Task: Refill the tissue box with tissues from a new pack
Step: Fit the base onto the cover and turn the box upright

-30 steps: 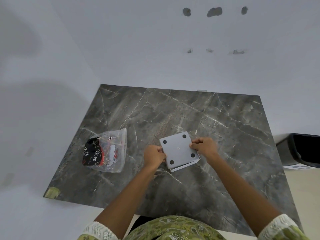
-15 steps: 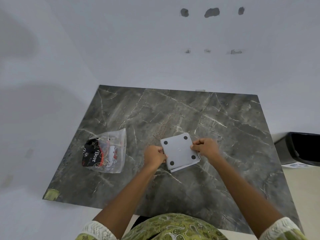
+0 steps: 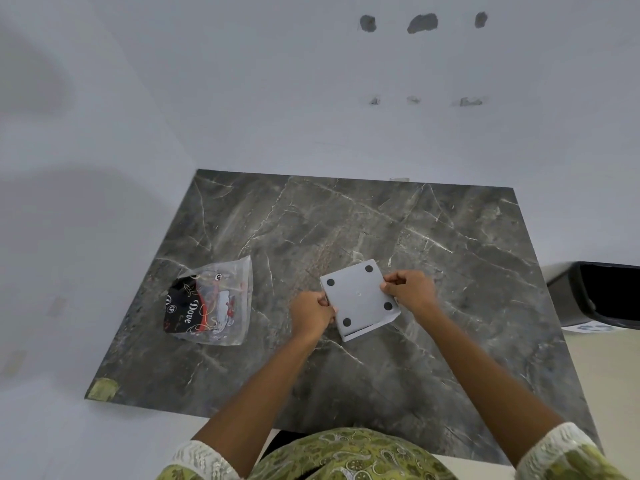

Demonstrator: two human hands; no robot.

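While both hands work at the upturned box, the notes run from largest thing to smallest.

Surface: dark marble-patterned surface (image 3: pixel 346 230), filling the middle of the frame; everything for the task lies on it.

Tissue pack: clear plastic pack (image 3: pixel 211 303) at centre left, lying flat, well apart from the box. It looks unopened, though the seal is too small to tell.

Tissue box: grey square tissue box (image 3: pixel 359 298) at centre, upside down, base with four dark round feet facing up. A thin gap shows along its near edge.

Left hand: left hand (image 3: pixel 311 315) curled closed on the box's left edge, fingers tucked against the side.

Right hand: right hand (image 3: pixel 410 289) pinching the box's upper right edge, fingers bent.

Step in hand: likely prying or sliding the base panel off to open the box.

Next move: calls for freeing the panel evenly at both sides, then fetching the pack.

Writing: "Dove" in white script on the pack's black panel; smaller marks unreadable.
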